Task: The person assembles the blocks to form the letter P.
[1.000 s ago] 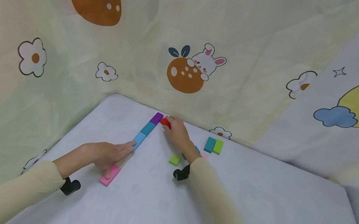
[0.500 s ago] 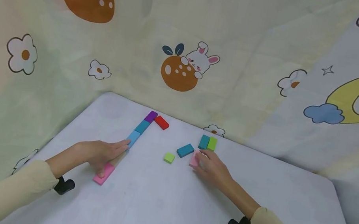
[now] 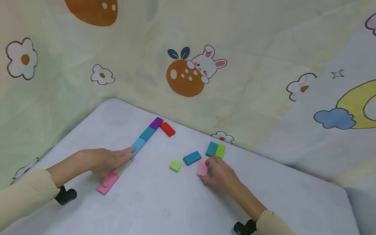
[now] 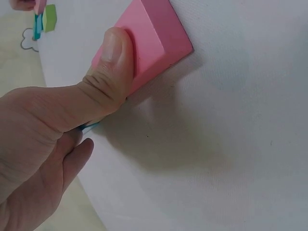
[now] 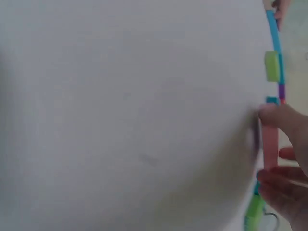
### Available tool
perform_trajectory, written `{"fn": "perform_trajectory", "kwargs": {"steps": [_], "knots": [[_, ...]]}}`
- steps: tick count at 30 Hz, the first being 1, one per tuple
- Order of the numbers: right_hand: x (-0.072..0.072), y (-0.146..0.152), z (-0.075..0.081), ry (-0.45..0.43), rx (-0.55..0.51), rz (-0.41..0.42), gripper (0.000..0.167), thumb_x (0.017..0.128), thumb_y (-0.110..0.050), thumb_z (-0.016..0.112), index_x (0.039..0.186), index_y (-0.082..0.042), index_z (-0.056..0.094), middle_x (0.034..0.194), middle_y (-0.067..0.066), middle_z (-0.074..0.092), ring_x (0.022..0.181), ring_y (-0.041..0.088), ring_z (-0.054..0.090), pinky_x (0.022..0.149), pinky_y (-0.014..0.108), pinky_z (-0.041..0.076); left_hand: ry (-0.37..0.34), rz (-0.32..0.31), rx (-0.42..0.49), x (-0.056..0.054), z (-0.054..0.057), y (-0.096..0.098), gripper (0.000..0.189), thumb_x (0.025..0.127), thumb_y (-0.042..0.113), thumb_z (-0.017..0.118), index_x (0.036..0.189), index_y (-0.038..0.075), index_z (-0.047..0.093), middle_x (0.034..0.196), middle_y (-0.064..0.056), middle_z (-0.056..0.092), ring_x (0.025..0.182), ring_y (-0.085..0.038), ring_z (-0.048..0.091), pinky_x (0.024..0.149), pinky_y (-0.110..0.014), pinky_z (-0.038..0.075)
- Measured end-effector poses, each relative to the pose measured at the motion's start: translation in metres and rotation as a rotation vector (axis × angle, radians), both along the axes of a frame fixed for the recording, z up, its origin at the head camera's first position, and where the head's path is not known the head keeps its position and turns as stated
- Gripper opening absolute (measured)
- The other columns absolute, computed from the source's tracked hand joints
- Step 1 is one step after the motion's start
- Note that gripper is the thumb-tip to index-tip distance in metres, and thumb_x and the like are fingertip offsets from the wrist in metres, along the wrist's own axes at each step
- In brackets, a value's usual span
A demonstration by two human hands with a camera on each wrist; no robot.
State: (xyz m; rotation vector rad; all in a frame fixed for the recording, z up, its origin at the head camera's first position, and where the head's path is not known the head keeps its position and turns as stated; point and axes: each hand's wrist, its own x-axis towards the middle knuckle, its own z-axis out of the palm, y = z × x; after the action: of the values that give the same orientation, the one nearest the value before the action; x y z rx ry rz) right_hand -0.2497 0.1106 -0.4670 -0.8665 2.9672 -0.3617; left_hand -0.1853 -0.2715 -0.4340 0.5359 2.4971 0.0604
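R hand point(image 3: 220, 175): off red block point(image 3: 168, 129) vs. 1 sec ago; I'm now seeing thumb + fingers pinching pale-pink block point(image 3: 203, 168) on table point(image 3: 154, 221), just nearside of teal block point(image 3: 211, 149) + green block point(image 3: 220, 151). Red block: lying loose, angled, just beside purple block point(image 3: 156, 123), row's far end. L hand point(image 3: 110, 161): unchanged, fingers extended; thumb pressing hot-pink block point(image 3: 107, 184), fingertips on lt-blue block point(image 3: 139, 146). Meaning, I'm judging: R-hand work's passing red to pale-pink; L's steadying row; red's not yet aligned.
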Motion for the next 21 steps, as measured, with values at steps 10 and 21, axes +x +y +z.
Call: {"fn": "perform_trajectory", "kwargs": {"steps": [10, 21], "knots": [[-0.045, -0.04, 0.025, -0.185, -0.051, 0.193, 0.055, 0.085, -0.031, 0.075, 0.133, -0.013, 0.056, 0.136, 0.004, 0.056, 0.128, 0.022, 0.052, 0.103, 0.039, 0.05, 0.008, -0.018, 0.013, -0.001, -0.004, -0.007, 0.111, 0.071, 0.027, 0.087, 0.153, 0.007, 0.014, 0.165, -0.01, 0.004, 0.14, -0.026, 0.037, 0.104, -0.044, 0.048], [-0.085, -0.1, -0.005, -0.221, 0.006, 0.176, 0.06, 0.088, -0.03, 0.072, 0.14, -0.012, 0.05, 0.14, 0.005, 0.055, 0.131, 0.022, 0.049, 0.109, 0.037, 0.044, 0.019, -0.025, 0.006, -0.003, -0.006, -0.006, 0.11, 0.07, 0.03, 0.087, 0.151, 0.009, 0.016, 0.165, -0.009, 0.005, 0.137, -0.025, 0.04, 0.102, -0.043, 0.049]]}}
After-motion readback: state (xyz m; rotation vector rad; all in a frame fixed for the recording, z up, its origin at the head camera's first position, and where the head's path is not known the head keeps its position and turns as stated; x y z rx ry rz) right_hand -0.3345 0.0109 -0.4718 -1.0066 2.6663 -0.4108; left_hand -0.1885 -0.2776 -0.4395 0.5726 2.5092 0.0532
